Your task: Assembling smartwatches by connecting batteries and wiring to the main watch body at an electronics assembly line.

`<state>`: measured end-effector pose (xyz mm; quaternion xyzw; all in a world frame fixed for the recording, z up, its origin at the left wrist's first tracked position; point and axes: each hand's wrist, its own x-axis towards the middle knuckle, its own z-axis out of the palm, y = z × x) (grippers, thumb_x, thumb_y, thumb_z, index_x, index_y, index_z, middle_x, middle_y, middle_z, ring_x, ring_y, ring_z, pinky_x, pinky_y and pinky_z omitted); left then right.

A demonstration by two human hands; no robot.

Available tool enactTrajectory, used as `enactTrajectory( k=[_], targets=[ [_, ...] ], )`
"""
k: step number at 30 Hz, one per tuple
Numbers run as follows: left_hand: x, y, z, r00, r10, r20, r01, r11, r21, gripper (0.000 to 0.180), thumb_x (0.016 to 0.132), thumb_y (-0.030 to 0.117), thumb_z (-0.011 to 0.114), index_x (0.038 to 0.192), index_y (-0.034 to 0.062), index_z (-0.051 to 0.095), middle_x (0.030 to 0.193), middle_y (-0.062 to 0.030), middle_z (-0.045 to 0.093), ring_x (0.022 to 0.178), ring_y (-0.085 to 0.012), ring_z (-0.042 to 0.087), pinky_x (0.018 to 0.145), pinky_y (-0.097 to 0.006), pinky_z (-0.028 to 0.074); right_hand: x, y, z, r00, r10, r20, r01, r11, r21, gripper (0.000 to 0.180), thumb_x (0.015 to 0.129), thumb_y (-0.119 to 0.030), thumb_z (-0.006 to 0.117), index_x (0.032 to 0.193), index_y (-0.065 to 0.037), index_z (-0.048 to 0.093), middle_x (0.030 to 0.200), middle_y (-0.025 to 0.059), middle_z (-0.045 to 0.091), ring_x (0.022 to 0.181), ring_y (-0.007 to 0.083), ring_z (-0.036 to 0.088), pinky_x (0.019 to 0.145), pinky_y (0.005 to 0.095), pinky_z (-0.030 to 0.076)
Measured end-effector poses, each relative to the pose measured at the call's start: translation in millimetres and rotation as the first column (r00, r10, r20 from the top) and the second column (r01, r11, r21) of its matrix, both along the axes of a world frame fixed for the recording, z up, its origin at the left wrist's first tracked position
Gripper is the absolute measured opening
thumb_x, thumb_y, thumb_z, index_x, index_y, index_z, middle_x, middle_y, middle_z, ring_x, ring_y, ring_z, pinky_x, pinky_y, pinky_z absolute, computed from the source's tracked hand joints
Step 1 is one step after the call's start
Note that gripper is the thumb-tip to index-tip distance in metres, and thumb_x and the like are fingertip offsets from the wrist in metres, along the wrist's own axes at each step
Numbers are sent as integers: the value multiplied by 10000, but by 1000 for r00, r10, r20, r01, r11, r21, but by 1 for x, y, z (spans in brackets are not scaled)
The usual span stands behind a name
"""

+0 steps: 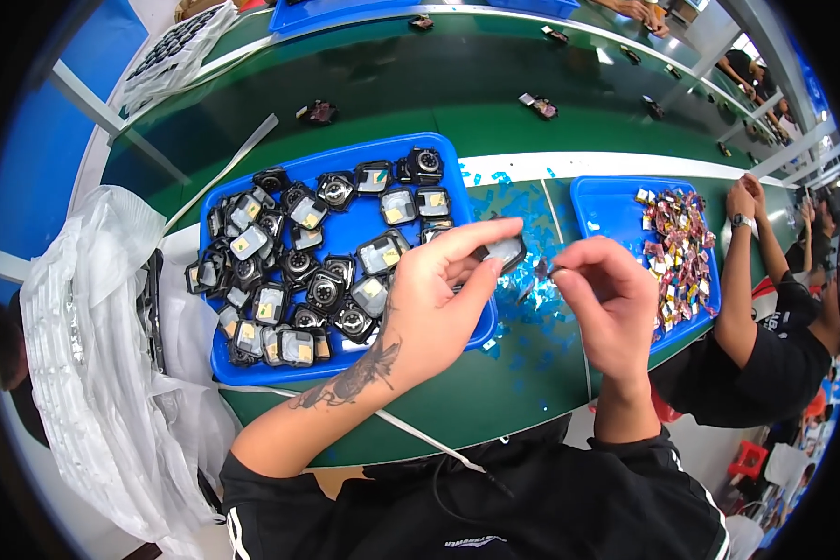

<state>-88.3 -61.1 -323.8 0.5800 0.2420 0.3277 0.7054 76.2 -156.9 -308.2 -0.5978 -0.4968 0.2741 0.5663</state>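
Note:
My left hand [443,303] is closed around a dark watch case [506,250], with the case's greyish face showing between fingers and thumb. Just to its right, the thumb and forefinger of my right hand [611,299] pinch together; what they hold, if anything, is too small to name. Beneath both hands, shiny blue film scraps [527,322] lie scattered over the green worktop [438,411]. My left forearm crosses a blue tray [354,371] of many watch cases [325,291], some showing a round sensor back, others a pale square face.
At right stands a second blue tray [599,201] heaped with small reddish and white parts [676,243]. Beyond a white rail, a green conveyor [392,93] carries spaced-out small parts [539,105]. White plastic wrapping [93,373] bulges at left. A co-worker's arm [742,271] is beside the right tray.

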Motion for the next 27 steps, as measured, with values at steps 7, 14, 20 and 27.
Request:
enactTrajectory(
  k=[7,14,20,27],
  targets=[
    [-1,-7,9,999,-40,-24,41,999,15,557,906,-116,507,1441,-28,378,1246,-129,564,1118,-127,576,926,-244,473,-15,21,13,894,4,448,-30,998,49,180,800,73,678,961,-8,676,828,111,641,671,212,640,591,286,512],
    [0,-11,6,999,-43,15,43,999,-8,544,911,-120,496,1437,-45,378,1285,-149,562,1134,-140,582,929,-247,472,-16,18,11,907,17,422,-50,997,67,197,780,71,711,957,-7,674,829,98,668,697,196,661,610,281,519],
    [-3,-9,10,995,-82,-59,84,996,35,541,914,-115,506,1437,-38,389,1305,-149,562,1169,-172,583,969,-268,458,-17,19,10,948,-35,316,13,997,73,171,773,59,733,876,-1,611,796,75,653,670,159,634,619,265,513],
    [-3,-11,7,995,-78,-65,84,992,90,543,917,-108,512,1441,-27,392,1355,-169,534,1208,-198,564,1005,-292,455,-18,20,9,940,-45,338,21,997,74,209,748,50,747,812,-24,562,733,67,602,608,156,573,564,286,458]
  ],
)
